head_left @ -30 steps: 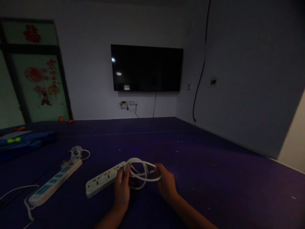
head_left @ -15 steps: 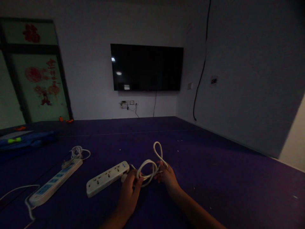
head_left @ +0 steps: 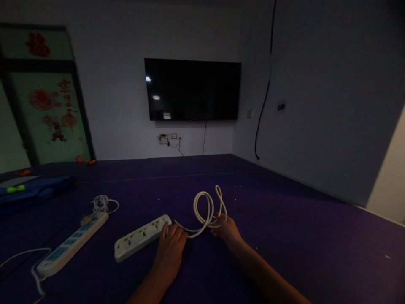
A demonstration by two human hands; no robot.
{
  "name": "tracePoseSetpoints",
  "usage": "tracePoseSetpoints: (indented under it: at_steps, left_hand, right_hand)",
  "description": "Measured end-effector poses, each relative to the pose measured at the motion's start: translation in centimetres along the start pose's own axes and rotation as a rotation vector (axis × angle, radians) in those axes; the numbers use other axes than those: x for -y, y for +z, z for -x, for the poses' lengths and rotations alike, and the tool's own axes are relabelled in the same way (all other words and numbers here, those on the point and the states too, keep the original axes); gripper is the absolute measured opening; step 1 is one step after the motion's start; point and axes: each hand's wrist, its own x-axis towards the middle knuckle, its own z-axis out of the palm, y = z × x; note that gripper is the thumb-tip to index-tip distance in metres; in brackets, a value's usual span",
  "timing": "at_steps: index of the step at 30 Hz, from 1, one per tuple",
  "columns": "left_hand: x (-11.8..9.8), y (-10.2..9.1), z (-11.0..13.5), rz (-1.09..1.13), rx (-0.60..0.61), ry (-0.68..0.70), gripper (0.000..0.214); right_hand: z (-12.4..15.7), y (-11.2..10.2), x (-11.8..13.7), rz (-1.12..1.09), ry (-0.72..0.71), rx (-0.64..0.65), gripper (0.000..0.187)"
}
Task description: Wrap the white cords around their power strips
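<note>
A white power strip [head_left: 139, 238] lies on the dark purple floor in front of me. My left hand [head_left: 171, 251] rests at its right end, fingers curled over the spot where the white cord [head_left: 205, 211] leaves the strip. My right hand [head_left: 228, 229] is closed on the cord's coiled loops, which stand up above its fingers. A stretch of cord runs between the two hands.
A second white power strip with blue sockets [head_left: 71, 243] lies to the left, its bundled cord [head_left: 103, 203] beyond it. A blue bag [head_left: 31, 191] lies at far left. A wall-mounted TV [head_left: 192, 89] and wall outlets [head_left: 171, 137] are ahead.
The cord was gathered as a flat coil between both hands; now my right hand has moved right and lifted the loops upright, while my left hand has settled on the strip's end.
</note>
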Motion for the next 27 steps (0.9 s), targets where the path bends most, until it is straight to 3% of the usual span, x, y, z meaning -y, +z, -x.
tracePoseSetpoints:
  at_steps: [3,9,13,19,23,27]
  left_hand:
    - [0.6,0.9,-0.1,-0.030,-0.098,0.023,0.037]
    - [0.9,1.4,0.3,-0.009,-0.440,0.068,0.030]
    - [0.2,0.4,0.4,0.229,-0.506,-0.060,0.023]
    - [-0.4,-0.8,0.2,0.488,-0.575,-0.337,0.020]
    - [-0.8,-1.3,0.5,0.533,-0.600,-0.361,0.022]
    - [-1.2,-1.3,0.8,0.533,-0.577,-0.291,0.021]
  right_hand:
    - [0.0,-0.2,0.1,0.009,0.022,0.026,0.012]
    - [0.4,-0.2,0.5,-0.023,0.003,0.157,0.030]
    - [0.4,0.0,0.4,0.022,-0.087,0.186,0.044]
    - [-0.2,-0.4,0.0,0.284,-0.355,0.004,0.066]
    - [0.7,-0.7,0.3,0.643,-0.634,-0.177,0.056]
    - [2.3,0.1,1.1,1.059,-0.883,-0.354,0.050]
